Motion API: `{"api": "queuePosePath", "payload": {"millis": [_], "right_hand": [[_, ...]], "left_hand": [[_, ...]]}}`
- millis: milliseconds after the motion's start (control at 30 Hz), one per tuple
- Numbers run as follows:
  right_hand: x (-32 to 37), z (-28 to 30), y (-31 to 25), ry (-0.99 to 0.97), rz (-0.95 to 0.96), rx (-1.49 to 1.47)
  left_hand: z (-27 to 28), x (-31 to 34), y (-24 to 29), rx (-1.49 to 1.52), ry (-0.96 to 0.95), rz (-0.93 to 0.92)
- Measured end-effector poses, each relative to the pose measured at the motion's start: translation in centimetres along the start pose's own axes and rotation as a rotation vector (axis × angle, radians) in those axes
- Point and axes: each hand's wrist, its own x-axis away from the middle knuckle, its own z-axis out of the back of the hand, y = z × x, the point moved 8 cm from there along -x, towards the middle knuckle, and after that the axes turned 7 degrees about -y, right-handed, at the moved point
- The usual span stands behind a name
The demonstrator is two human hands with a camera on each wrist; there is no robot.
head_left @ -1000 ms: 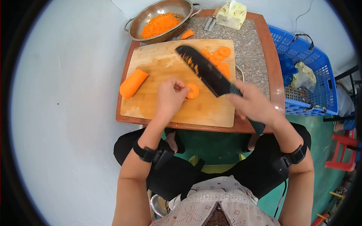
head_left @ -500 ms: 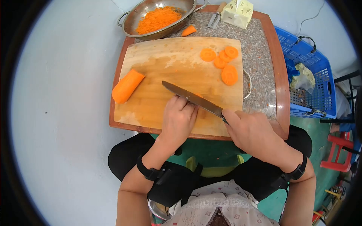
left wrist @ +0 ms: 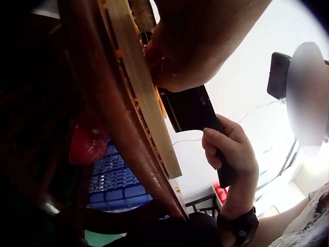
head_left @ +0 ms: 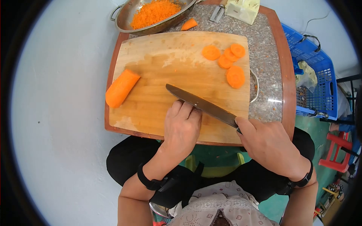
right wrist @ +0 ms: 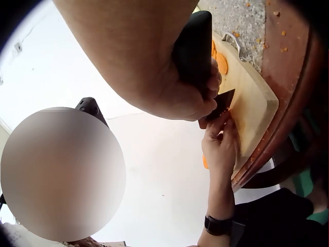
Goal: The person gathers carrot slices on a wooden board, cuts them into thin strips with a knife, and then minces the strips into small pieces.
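Note:
My right hand grips the handle of a broad dark kitchen knife, its blade held upright and slanting across the cutting board. Curled close against the blade, the fingers of my left hand hold a carrot slice down on the wood. That slice is hidden in the head view, while in the left wrist view its orange edge shows below the knife. A thick carrot piece lies at the board's left edge. Several round carrot slices sit at its upper right.
Behind the board stands a metal pan of shredded carrot, with a small carrot end beside it. A peeler and a tissue pack lie at the back. To the right are a blue basket and a red stool.
The knife has come down from over the right-hand slices to beside my left fingers, its blade turned from flat to upright. My left hand has moved slightly right and nearer my body.

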Motion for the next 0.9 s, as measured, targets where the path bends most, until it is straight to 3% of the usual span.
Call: {"api": "queuePosePath", "payload": {"millis": [367,533,900], "right_hand": [[-1.0,-0.5,0.2,-0.084,-0.018,-0.013],[-2.6,-1.3,0.1,0.033,-0.002,-0.107],[-0.7,-0.2,0.3,0.037,0.016,-0.037]], "left_hand": [[0.1,-0.4,0.0,0.029,-0.035,0.008],[0.2,-0.5,0.6,-0.016,-0.021,-0.006],[0.2,-0.4,0.3,0.001,-0.067,0.034]]}}
